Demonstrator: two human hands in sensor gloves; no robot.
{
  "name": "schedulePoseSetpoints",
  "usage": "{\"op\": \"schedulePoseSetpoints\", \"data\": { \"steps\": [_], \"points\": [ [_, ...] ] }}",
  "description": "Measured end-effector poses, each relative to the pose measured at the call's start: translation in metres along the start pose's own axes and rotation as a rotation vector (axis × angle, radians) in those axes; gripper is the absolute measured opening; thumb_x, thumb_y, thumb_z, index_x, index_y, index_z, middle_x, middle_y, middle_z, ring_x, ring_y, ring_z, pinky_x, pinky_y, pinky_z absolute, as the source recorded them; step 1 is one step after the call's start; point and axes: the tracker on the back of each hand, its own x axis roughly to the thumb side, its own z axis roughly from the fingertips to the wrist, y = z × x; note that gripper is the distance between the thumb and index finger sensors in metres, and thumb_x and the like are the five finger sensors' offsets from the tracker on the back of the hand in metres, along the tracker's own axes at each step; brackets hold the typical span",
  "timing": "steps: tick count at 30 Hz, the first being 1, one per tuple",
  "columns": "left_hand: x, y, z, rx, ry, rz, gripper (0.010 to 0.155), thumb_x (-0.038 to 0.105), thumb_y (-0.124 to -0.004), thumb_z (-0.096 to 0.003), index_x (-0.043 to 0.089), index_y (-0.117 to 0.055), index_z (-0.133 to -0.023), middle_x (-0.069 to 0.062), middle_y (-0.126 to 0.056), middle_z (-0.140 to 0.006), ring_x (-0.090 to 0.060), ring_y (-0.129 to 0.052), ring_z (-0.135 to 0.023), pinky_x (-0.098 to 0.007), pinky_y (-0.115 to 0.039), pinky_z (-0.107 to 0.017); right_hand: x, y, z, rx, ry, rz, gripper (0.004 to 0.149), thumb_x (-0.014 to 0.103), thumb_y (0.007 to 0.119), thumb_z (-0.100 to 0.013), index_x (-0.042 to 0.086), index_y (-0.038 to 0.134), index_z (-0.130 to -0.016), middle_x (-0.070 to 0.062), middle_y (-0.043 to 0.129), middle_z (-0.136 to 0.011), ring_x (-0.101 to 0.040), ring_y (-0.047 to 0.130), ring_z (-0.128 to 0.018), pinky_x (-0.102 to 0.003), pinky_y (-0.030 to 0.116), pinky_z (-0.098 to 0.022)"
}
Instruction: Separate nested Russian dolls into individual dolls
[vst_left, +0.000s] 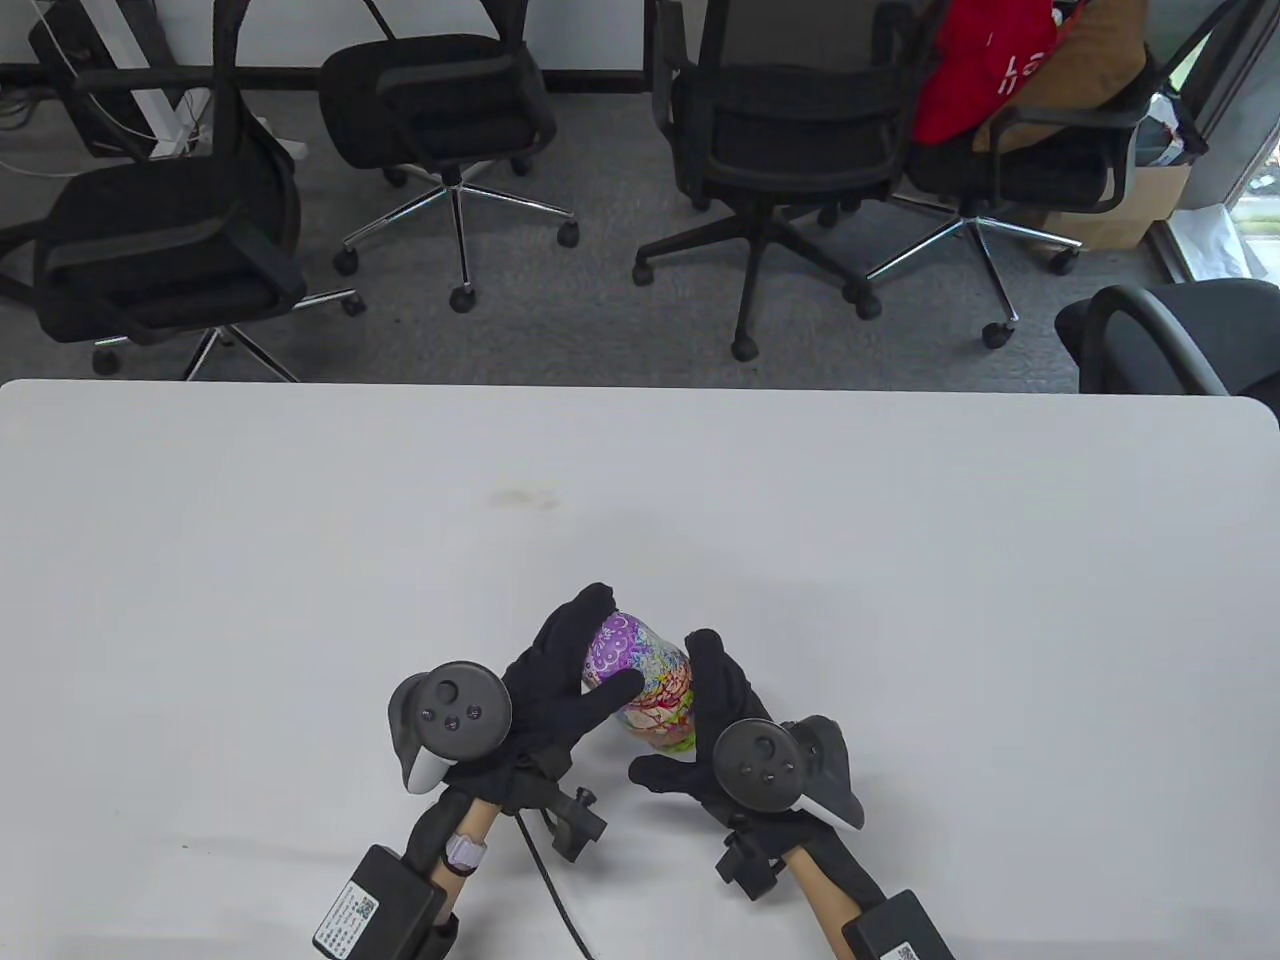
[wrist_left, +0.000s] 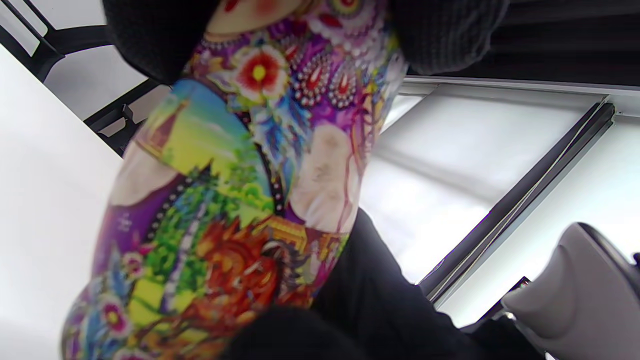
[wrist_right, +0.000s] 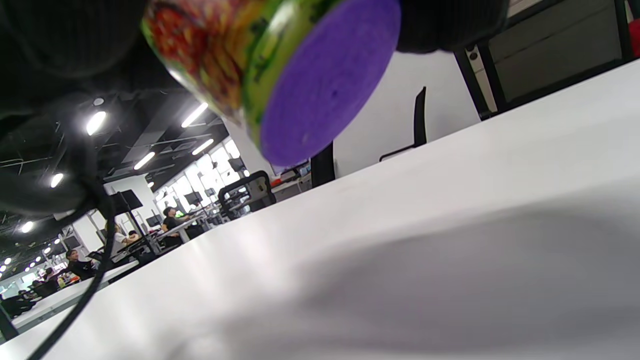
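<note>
One colourful painted Russian doll (vst_left: 650, 690) is held tilted above the white table (vst_left: 900, 560) near its front edge, closed, with no seam gap visible. My left hand (vst_left: 565, 670) grips its upper, purple end; my right hand (vst_left: 715, 720) grips its lower end. In the left wrist view the doll (wrist_left: 225, 200) fills the frame, with gloved fingers (wrist_left: 440, 35) around its top. In the right wrist view its flat purple base (wrist_right: 325, 80) hangs clear above the table, with gloved fingers (wrist_right: 60, 35) around it. No other dolls are in view.
Several black office chairs (vst_left: 770, 130) stand on the grey floor beyond the table's far edge (vst_left: 640, 388). A cable (vst_left: 550, 890) trails from my left wrist across the table's front.
</note>
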Motion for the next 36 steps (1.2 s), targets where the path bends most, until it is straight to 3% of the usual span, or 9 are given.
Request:
{"op": "schedulePoseSetpoints", "data": {
  "steps": [4, 6, 7, 10, 17, 20, 29, 36],
  "points": [
    [0.003, -0.001, 0.0, 0.0, -0.01, -0.011, 0.084, 0.051, -0.073, -0.0514, 0.005, -0.046, -0.116, -0.026, -0.061, -0.113, -0.048, -0.081, -0.092, -0.053, -0.078, -0.066, -0.001, 0.001, -0.001, -0.051, 0.016, -0.027, 0.123, 0.058, 0.078, -0.038, -0.006, -0.005, -0.102, -0.032, 0.025, -0.112, -0.056, 0.051, -0.098, -0.063, 0.056, -0.073],
    [0.003, -0.003, 0.0, -0.006, -0.006, -0.009, 0.084, 0.051, -0.073, -0.0514, 0.004, -0.046, -0.116, -0.026, -0.061, -0.112, -0.048, -0.081, -0.092, -0.053, -0.078, -0.065, -0.002, 0.001, -0.002, -0.085, 0.031, -0.031, 0.12, 0.054, 0.081, -0.039, -0.007, 0.0, -0.103, -0.03, 0.036, -0.11, -0.052, 0.06, -0.096, -0.06, 0.063, -0.071],
    [0.003, -0.005, 0.001, -0.013, -0.006, -0.013, 0.084, 0.051, -0.073, -0.0515, 0.004, -0.046, -0.116, -0.026, -0.061, -0.113, -0.048, -0.081, -0.092, -0.053, -0.078, -0.065, -0.002, 0.002, 0.0, -0.145, 0.039, -0.008, 0.118, 0.053, 0.084, -0.037, -0.007, 0.008, -0.105, -0.027, 0.047, -0.106, -0.048, 0.068, -0.092, -0.056, 0.07, -0.068],
    [0.004, -0.007, 0.001, 0.003, -0.005, -0.031, 0.085, 0.051, -0.071, -0.0509, 0.002, -0.046, -0.116, -0.027, -0.062, -0.112, -0.047, -0.082, -0.092, -0.052, -0.079, -0.065, 0.005, 0.001, 0.002, -0.2, 0.012, 0.139, 0.114, 0.056, 0.084, -0.035, -0.008, 0.022, -0.106, -0.028, 0.053, -0.103, -0.045, 0.074, -0.088, -0.053, 0.076, -0.063],
    [0.003, -0.007, 0.001, 0.054, 0.02, -0.047, 0.087, 0.051, -0.069, -0.051, -0.004, -0.046, -0.114, -0.031, -0.063, -0.109, -0.048, -0.084, -0.088, -0.051, -0.082, -0.062, 0.017, 0.002, 0.004, -0.312, 0.013, 0.347, 0.113, 0.057, 0.085, -0.034, -0.01, 0.028, -0.105, -0.029, 0.057, -0.1, -0.044, 0.076, -0.086, -0.052, 0.078, -0.061],
    [-0.003, -0.006, 0.003, 0.108, 0.06, -0.026, 0.086, 0.053, -0.069, -0.0515, -0.003, -0.047, -0.113, -0.03, -0.065, -0.107, -0.046, -0.087, -0.085, -0.048, -0.084, -0.059, 0.019, 0.003, 0.003, -0.327, 0.004, 0.446, 0.112, 0.058, 0.084, -0.035, -0.01, 0.029, -0.105, -0.029, 0.058, -0.1, -0.044, 0.077, -0.085, -0.051, 0.079, -0.06],
    [-0.007, 0.025, 0.009, 0.215, 0.086, 0.07, 0.085, 0.052, -0.069, -0.0531, 0.002, -0.041, -0.116, -0.028, -0.057, -0.113, -0.048, -0.079, -0.092, -0.051, -0.078, -0.064, 0.004, 0.001, 0.007, -0.299, 0.028, 0.375, 0.111, 0.056, 0.085, -0.035, -0.008, 0.027, -0.106, -0.028, 0.056, -0.103, -0.045, 0.075, -0.087, -0.053, 0.076, -0.063],
    [-0.023, 0.043, 0.015, 0.239, 0.167, -0.051, 0.085, 0.05, -0.071, -0.0535, 0.004, -0.041, -0.117, -0.028, -0.055, -0.115, -0.048, -0.076, -0.095, -0.051, -0.077, -0.065, -0.003, -0.003, 0.008, -0.293, 0.066, 0.309, 0.11, 0.053, 0.086, -0.036, -0.008, 0.027, -0.106, -0.028, 0.055, -0.103, -0.046, 0.073, -0.088, -0.054, 0.075, -0.064]
  ]
}}
